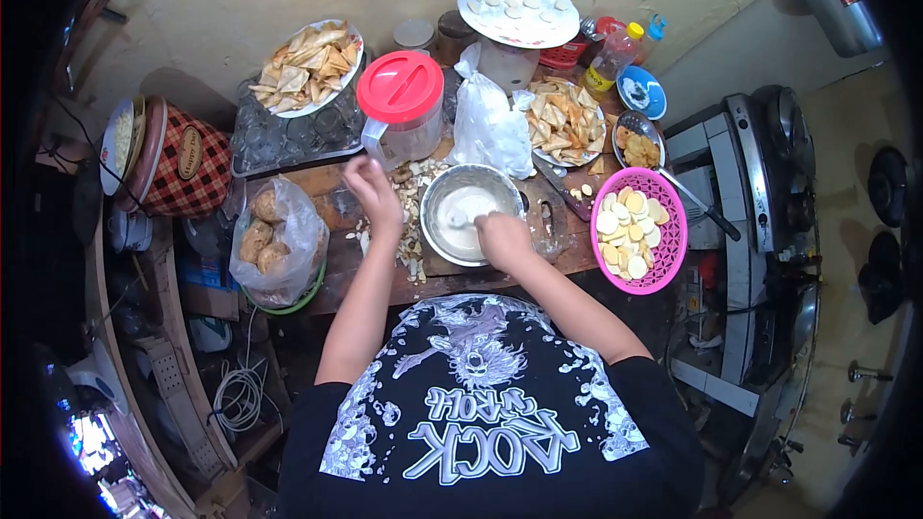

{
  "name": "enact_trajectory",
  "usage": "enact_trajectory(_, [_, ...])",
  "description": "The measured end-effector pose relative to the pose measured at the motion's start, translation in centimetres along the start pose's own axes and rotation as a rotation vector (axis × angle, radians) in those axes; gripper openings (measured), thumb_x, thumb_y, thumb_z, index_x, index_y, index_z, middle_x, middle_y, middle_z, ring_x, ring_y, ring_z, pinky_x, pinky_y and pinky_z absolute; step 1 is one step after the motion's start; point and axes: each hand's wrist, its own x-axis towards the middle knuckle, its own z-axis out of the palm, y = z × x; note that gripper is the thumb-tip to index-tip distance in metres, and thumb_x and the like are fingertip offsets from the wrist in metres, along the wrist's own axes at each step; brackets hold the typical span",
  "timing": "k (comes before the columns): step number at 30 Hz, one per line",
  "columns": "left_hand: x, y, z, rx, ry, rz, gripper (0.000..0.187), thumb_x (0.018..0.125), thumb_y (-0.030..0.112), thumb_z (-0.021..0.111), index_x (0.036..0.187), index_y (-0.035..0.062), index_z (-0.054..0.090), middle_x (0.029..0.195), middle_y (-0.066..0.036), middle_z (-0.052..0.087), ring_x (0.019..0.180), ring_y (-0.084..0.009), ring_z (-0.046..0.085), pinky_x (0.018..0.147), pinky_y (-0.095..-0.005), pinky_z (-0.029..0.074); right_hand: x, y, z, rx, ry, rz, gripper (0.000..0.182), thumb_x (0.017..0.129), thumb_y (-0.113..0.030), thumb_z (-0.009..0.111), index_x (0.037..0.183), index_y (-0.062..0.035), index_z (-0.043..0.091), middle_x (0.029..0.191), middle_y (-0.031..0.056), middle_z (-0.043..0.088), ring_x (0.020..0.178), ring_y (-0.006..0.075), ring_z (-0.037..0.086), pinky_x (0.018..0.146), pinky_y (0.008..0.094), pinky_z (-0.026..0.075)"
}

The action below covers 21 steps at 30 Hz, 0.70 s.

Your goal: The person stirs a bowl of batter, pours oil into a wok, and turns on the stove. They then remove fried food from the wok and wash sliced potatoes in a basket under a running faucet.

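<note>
My right hand point(505, 242) is closed at the near right rim of a metal bowl point(425, 221) of whitish batter point(471, 200). A pale shape, perhaps the end of a spoon, shows in the batter, but what my fingers grip is hidden. My left hand point(373, 194) is raised to the left of the bowl with loosely bent fingers and nothing visible in it. It is near a clear pitcher with a red lid point(401, 86). Peelings and scraps point(409, 231) lie between my left forearm and the bowl.
At right stands a pink basket point(681, 240) of sliced pale pieces, beside a knife point(567, 194) and a skimmer point(697, 202) with fried food. Folded pastries point(567, 120) fill two plates. A knotted plastic bag point(486, 125) stands behind the bowl; bagged potatoes point(274, 235) sit left.
</note>
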Motion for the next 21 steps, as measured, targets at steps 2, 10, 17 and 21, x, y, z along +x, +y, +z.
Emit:
enact_trajectory(2, [-2.9,-0.6,-1.0,0.056,-0.2,-0.13,0.023,0.092,0.021,0.043,0.101,0.0006,0.048,0.091,-0.01,0.049,0.083,-0.0205,0.047,0.079,-0.0318,0.038,-1.5,-0.7,-2.4,-0.05,-0.173,-0.007,0.017,0.075,-0.008,0.049,0.08,-0.0077,0.065,0.078,0.0146,0.063,0.073,0.0298,0.064,0.062,0.0402,0.051])
enact_trajectory(10, [-8.3,0.2,-0.1,0.139,-0.353,-0.197,0.025,0.091,0.014,0.043,0.107,-0.0003,0.055,0.092,-0.016,0.058,0.085,-0.0251,0.056,0.077,-0.0329,0.043,0.8,-0.2,0.1,0.07,0.035,-0.009,0.015,0.076,-0.006,0.047,0.077,-0.0038,0.062,0.077,0.0158,0.063,0.074,0.0313,0.063,0.065,0.0426,0.05])
enact_trajectory(17, [-7.6,1.3,-0.3,0.141,-0.369,-0.179,0.023,0.088,0.009,0.044,0.106,0.0019,0.058,0.094,-0.017,0.058,0.087,-0.0297,0.056,0.077,-0.0351,0.044,0.4,1.6,-1.9,0.033,-0.102,0.141,0.019,0.076,-0.008,0.048,0.085,-0.0048,0.064,0.083,0.0186,0.063,0.078,0.035,0.062,0.068,0.0449,0.049])
enact_trajectory(21, [-7.3,1.5,-0.1,0.144,-0.37,-0.17,0.023,0.088,0.009,0.045,0.106,0.002,0.058,0.095,-0.016,0.058,0.088,-0.0296,0.056,0.078,-0.035,0.044,1.0,0.7,-0.7,0.105,-0.147,0.021,0.018,0.077,-0.01,0.05,0.086,-0.0053,0.066,0.083,0.0182,0.063,0.078,0.0336,0.062,0.07,0.043,0.048])
